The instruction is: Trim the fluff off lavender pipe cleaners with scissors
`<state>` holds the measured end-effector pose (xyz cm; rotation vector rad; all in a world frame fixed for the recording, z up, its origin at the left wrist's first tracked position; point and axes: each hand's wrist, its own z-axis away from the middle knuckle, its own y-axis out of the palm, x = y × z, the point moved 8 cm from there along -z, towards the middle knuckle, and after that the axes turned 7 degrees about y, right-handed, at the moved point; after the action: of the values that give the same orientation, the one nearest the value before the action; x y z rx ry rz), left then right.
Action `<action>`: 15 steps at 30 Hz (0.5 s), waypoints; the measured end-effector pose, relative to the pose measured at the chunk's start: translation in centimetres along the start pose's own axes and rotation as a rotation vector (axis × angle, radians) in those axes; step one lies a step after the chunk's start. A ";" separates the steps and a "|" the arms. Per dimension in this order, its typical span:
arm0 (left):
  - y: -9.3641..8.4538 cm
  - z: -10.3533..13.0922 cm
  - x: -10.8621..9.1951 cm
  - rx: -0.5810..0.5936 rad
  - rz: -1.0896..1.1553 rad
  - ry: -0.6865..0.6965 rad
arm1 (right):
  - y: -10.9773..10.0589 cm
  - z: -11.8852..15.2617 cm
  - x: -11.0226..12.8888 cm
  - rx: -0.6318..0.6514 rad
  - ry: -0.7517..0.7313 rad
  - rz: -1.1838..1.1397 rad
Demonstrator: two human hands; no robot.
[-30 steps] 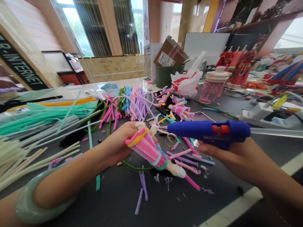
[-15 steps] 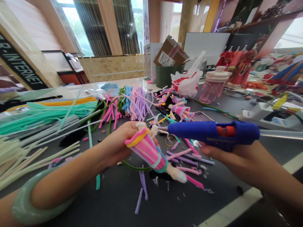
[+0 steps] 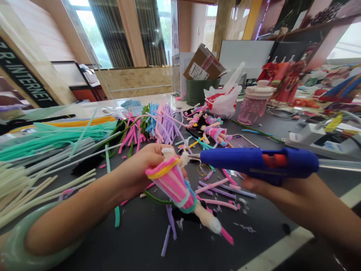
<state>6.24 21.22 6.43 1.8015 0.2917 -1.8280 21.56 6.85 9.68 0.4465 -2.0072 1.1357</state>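
My left hand (image 3: 148,163) is closed around the upper part of a pipe-cleaner doll (image 3: 176,184) in a pink striped dress with yellow and teal trim. The doll hangs tilted, its pale legs pointing down and to the right. In my right hand (image 3: 279,195) is a blue hot glue gun (image 3: 242,161), held level with a clear glue stick (image 3: 338,165) sticking out of its back. The gun's nozzle points left and meets a small white fuzzy part (image 3: 184,159) at the doll's edge; whether it touches is hard to tell. My fingertips behind the doll are partly hidden.
Cut pipe-cleaner pieces (image 3: 216,191) lie scattered beneath my hands. Bundles of teal pipe cleaners (image 3: 64,137) and purple ones (image 3: 169,122) lie farther back. Several finished dolls (image 3: 217,133), a plastic bag (image 3: 224,99), a pink bottle (image 3: 254,103) and a power strip (image 3: 321,133) stand beyond.
The doll's lower end has swung slightly down, and its top has shifted a little left. The glue gun has come slightly nearer, its nozzle still by the white fuzzy part.
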 end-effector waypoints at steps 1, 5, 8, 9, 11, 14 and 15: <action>-0.1 -0.1 0.0 0.003 0.000 0.002 | 0.0 0.1 0.0 -0.006 0.001 0.005; -0.5 -0.2 0.0 0.010 0.006 0.013 | -0.4 0.4 -0.2 -0.036 0.014 0.066; -0.4 -0.1 -0.4 0.006 0.017 0.021 | -0.4 0.3 0.0 -0.005 -0.038 0.096; -0.3 0.0 -0.5 0.002 0.019 0.023 | -0.3 0.3 0.0 0.006 -0.052 0.094; -0.1 0.2 -0.7 -0.004 0.017 0.020 | -0.3 0.2 0.0 0.006 -0.060 0.093; 0.0 0.5 -0.8 -0.007 0.021 0.017 | -0.6 0.3 -0.1 -0.051 -0.034 0.110; 0.0 0.5 -0.8 -0.006 0.024 0.016 | -0.5 0.3 0.0 -0.057 -0.030 0.110</action>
<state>5.80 21.11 7.22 1.8081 0.2803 -1.7953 21.78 6.31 9.85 0.3295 -2.1068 1.1409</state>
